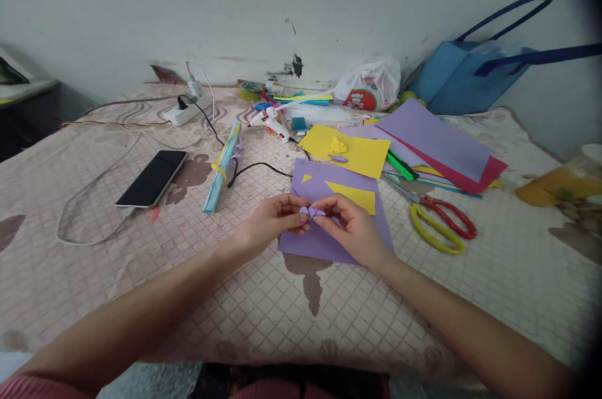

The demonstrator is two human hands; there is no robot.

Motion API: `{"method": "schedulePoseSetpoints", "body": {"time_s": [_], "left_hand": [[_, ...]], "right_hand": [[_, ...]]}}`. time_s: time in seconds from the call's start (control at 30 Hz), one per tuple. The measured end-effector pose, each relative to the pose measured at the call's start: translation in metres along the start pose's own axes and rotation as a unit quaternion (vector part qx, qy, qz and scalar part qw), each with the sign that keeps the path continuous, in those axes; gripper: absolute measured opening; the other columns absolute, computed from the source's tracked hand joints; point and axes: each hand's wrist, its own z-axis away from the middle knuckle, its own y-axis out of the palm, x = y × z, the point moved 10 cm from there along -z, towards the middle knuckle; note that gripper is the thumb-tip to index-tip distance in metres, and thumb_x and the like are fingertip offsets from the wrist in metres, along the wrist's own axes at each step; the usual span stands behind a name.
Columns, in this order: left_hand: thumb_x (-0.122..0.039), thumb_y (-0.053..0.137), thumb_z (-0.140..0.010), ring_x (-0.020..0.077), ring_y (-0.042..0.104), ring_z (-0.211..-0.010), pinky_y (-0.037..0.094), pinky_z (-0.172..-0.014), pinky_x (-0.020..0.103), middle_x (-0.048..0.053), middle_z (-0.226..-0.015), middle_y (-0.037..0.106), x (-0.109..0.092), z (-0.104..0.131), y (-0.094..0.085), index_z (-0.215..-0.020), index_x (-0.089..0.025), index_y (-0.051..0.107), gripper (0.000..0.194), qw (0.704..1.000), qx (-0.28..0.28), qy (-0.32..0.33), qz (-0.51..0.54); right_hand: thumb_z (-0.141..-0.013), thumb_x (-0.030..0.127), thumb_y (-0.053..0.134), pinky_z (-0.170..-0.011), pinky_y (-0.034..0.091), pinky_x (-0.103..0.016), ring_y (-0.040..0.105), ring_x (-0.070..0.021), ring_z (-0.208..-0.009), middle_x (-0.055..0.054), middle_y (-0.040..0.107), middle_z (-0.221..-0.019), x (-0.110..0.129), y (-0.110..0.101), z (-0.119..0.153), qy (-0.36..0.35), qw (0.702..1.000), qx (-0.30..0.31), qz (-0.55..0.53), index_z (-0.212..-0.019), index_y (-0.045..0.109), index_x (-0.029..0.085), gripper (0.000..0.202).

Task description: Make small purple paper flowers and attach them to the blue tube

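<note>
Between my two hands is a small purple paper piece (312, 212), shaped like a bow or petals. My left hand (282, 218) pinches its left side between thumb and fingers. On its other side, the thumb and index finger of my right hand (347, 223) are closed on it too. Both hands are just above a purple sheet (324, 247) lying on the table. A cut yellow paper piece (360, 198) rests on that sheet beyond my right hand. Farther back, a yellow sheet (367, 157) carries small yellow scraps (337, 145).
Scissors (437, 223) with red and yellow handles lie at right, by a green cutter (401, 164) and stacked sheets (437, 135). A glue gun (271, 123) stands behind. Leftward are a rolled blue paper stick (222, 167), a phone (153, 178) on its cable and a power strip (188, 111).
</note>
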Motion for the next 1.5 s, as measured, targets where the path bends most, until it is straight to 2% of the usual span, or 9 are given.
{"method": "schedulePoseSetpoints", "body": {"time_s": [0.33, 0.53, 0.63, 0.7, 0.77, 0.9, 1.17, 1.37, 1.5], "left_hand": [[-0.014, 0.073, -0.068, 0.0081, 0.061, -0.061, 0.048, -0.060, 0.020, 0.000, -0.069, 0.065, 0.014, 0.000, 0.003, -0.094, -0.011, 0.058, 0.030, 0.996, 0.017, -0.060, 0.065], [-0.005, 0.064, -0.075, 0.0061, 0.061, -0.059, 0.050, -0.062, 0.017, 0.001, -0.068, 0.064, 0.025, 0.000, 0.005, -0.091, -0.011, 0.056, 0.018, 0.980, 0.011, -0.130, 0.149], [-0.009, 0.060, -0.079, 0.0064, 0.061, -0.060, 0.050, -0.062, 0.017, 0.002, -0.070, 0.064, 0.027, 0.002, 0.008, -0.092, -0.012, 0.056, 0.014, 0.982, 0.027, -0.142, 0.124], [-0.019, 0.059, -0.082, 0.0075, 0.061, -0.062, 0.049, -0.062, 0.019, 0.002, -0.072, 0.064, 0.021, 0.001, 0.008, -0.090, -0.012, 0.057, 0.011, 0.993, 0.035, -0.107, 0.039], [-0.029, 0.061, -0.081, 0.0099, 0.060, -0.069, 0.049, -0.065, 0.021, 0.003, -0.078, 0.064, 0.005, 0.000, 0.005, -0.088, -0.012, 0.059, 0.018, 0.996, 0.023, -0.016, -0.089], [-0.033, 0.065, -0.076, 0.0119, 0.057, -0.072, 0.046, -0.063, 0.022, 0.003, -0.080, 0.063, -0.021, 0.004, 0.006, -0.082, -0.013, 0.062, 0.021, 0.953, -0.007, 0.122, -0.278], [-0.030, 0.061, -0.079, 0.0088, 0.054, -0.059, 0.043, -0.056, 0.020, 0.000, -0.064, 0.057, -0.010, 0.000, 0.004, -0.073, -0.012, 0.058, 0.019, 0.974, 0.014, 0.064, -0.216], [-0.024, 0.062, -0.077, 0.0131, 0.059, -0.075, 0.048, -0.068, 0.026, 0.005, -0.085, 0.064, -0.025, 0.006, 0.009, -0.089, -0.014, 0.060, 0.016, 0.943, -0.004, 0.155, -0.295], [-0.020, 0.060, -0.079, 0.0137, 0.060, -0.073, 0.049, -0.068, 0.027, 0.004, -0.081, 0.065, -0.030, 0.009, 0.008, -0.087, -0.014, 0.061, 0.011, 0.926, -0.026, 0.171, -0.336]], "right_hand": [[-0.083, 0.023, 0.058, -0.072, 0.051, -0.028, 0.063, -0.0127, -0.076, -0.001, 0.065, -0.084, -0.019, 0.019, -0.002, 0.096, 0.981, 0.068, -0.154, -0.097, 0.058, 0.021, 0.014], [-0.084, 0.020, 0.058, -0.080, 0.047, -0.033, 0.057, -0.0172, -0.091, -0.005, 0.059, -0.098, 0.017, 0.002, -0.003, -0.074, 0.995, 0.032, 0.060, -0.100, 0.062, 0.023, 0.016], [-0.085, 0.019, 0.057, -0.081, 0.046, -0.032, 0.057, -0.0169, -0.089, -0.004, 0.061, -0.091, 0.024, 0.001, -0.002, -0.102, 0.991, 0.031, 0.085, -0.090, 0.063, 0.022, 0.009], [-0.085, 0.020, 0.056, -0.076, 0.045, -0.031, 0.058, -0.0160, -0.082, -0.003, 0.061, -0.083, 0.017, 0.000, -0.004, -0.075, 0.994, 0.032, 0.079, -0.083, 0.062, 0.021, 0.007], [-0.086, 0.023, 0.055, -0.069, 0.045, -0.029, 0.057, -0.0151, -0.074, -0.001, 0.060, -0.076, 0.004, 0.002, -0.005, -0.018, 0.997, 0.042, 0.056, -0.079, 0.061, 0.020, 0.009], [-0.086, 0.030, 0.053, -0.059, 0.043, -0.026, 0.052, -0.0120, -0.060, 0.001, 0.055, -0.066, -0.021, 0.013, -0.003, 0.098, 0.990, 0.087, -0.053, -0.076, 0.057, 0.018, 0.015], [-0.082, 0.037, 0.059, -0.061, 0.043, -0.025, 0.053, -0.0109, -0.062, 0.001, 0.057, -0.068, -0.027, 0.023, 0.002, 0.147, 0.972, 0.120, -0.137, -0.078, 0.057, 0.018, 0.020], [-0.083, 0.035, 0.058, -0.058, 0.042, -0.025, 0.053, -0.0107, -0.059, 0.003, 0.053, -0.065, -0.028, 0.017, 0.000, 0.128, 0.982, 0.093, -0.100, -0.075, 0.055, 0.018, 0.018], [-0.083, 0.031, 0.057, -0.060, 0.042, -0.026, 0.053, -0.0128, -0.065, 0.001, 0.057, -0.071, -0.017, 0.014, -0.001, 0.088, 0.992, 0.091, -0.024, -0.079, 0.058, 0.018, 0.013]]}}
